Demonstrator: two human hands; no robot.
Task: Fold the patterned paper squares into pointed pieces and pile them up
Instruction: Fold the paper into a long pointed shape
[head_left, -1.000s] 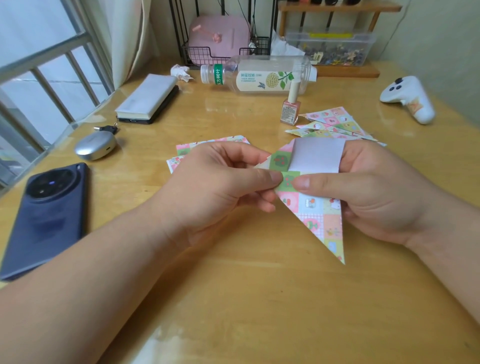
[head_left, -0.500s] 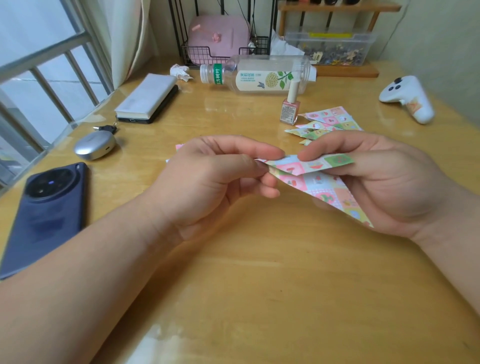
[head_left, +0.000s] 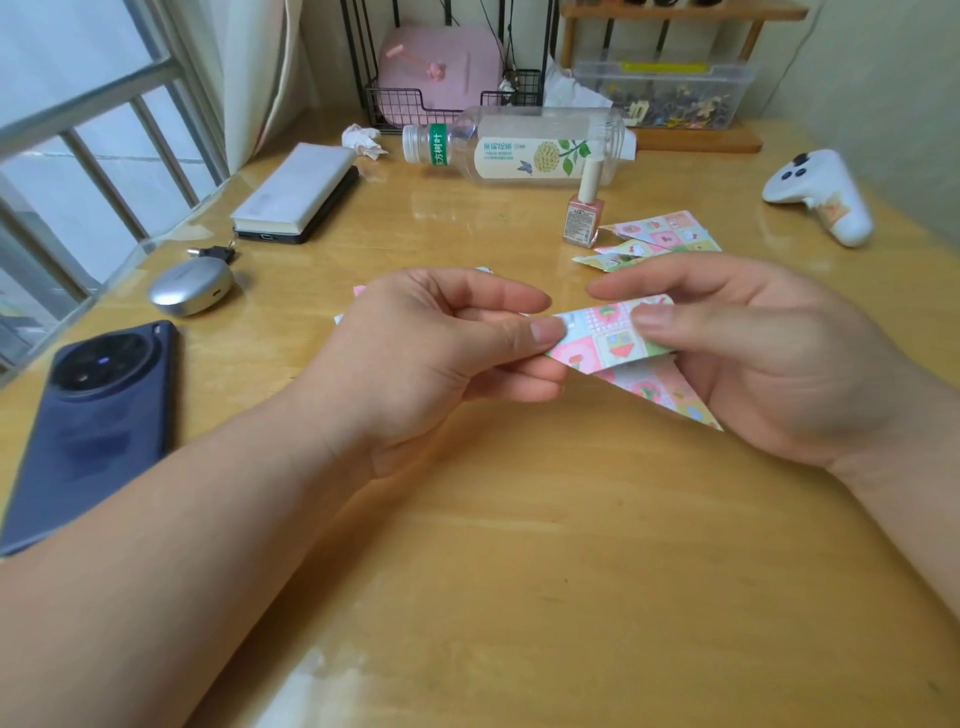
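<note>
A patterned paper piece (head_left: 605, 340), folded to a point that aims down and right, hangs just above the wooden table (head_left: 519, 519). My left hand (head_left: 431, 343) pinches its left end between thumb and fingers. My right hand (head_left: 769, 353) pinches its right side, thumb on top of the folded flap. A pile of folded pointed pieces (head_left: 657, 236) lies behind my right hand. Unfolded patterned squares (head_left: 358, 291) lie behind my left hand, mostly hidden.
A pink nail polish bottle (head_left: 584, 210) stands beside the pile. A plastic bottle (head_left: 519, 150) lies on its side at the back. A dark phone (head_left: 88, 426), an earbud case (head_left: 189, 293) and a book (head_left: 296, 192) sit on the left, a white controller (head_left: 821, 195) on the right.
The white flap of the paper has been folded down, so only the patterned side shows. The piece tilted flatter, and my right thumb now presses on the fold.
</note>
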